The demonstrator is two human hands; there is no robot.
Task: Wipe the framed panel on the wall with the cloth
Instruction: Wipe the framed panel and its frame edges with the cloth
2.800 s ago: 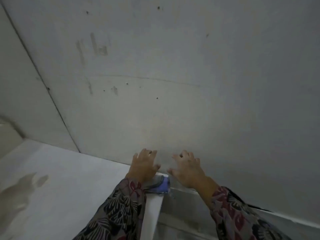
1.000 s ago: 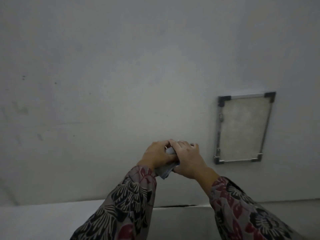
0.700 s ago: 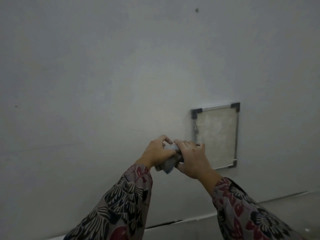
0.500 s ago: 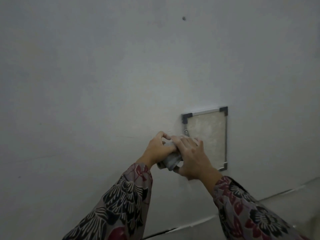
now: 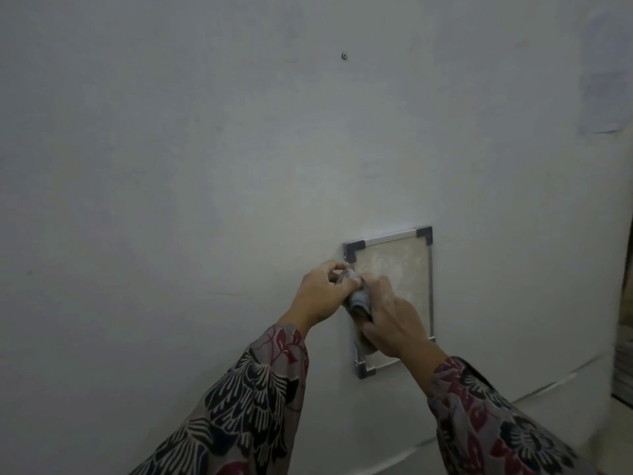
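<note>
A small framed panel with a silver frame and black corner pieces hangs low on the pale wall. Its surface looks beige and mottled. A bunched grey cloth is held between both hands, in front of the panel's left half. My left hand pinches the cloth's upper end beside the frame's left edge. My right hand grips the cloth lower down and covers the panel's lower left part. Whether the cloth touches the panel is unclear.
The plain grey-white wall fills most of the view, with a small dark hole high up. A pale sheet of paper is stuck at the upper right. A ledge line runs below the panel; a dark opening sits at the right edge.
Both hands took the cloth from the ledge and carried it up and right. The panel came into view and now lies directly behind the hands.
</note>
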